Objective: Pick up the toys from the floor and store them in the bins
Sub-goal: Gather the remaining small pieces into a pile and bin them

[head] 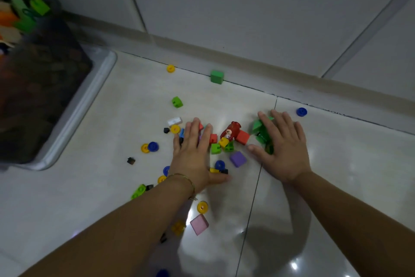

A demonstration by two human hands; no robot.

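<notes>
Resting flat, grip apart, left hand and right hand cover toys on glossy floor tiles by the wall.

Pale, glossy tiled floor crossed by thin dark grout lines. At the far left edge, a dark bin with a grey rim. Along the far edge by the skirting, a yellow ring, a green cube and, well to the right, a blue ring. Mid-floor, a loose scatter of small toys: green block, white block, red figure just beside a red cube, purple cube a little nearer. Left of the scatter, a small black piece on its own; at its right, heaped green blocks. Towards the near edge, a pink cube beside a second yellow ring.
</notes>
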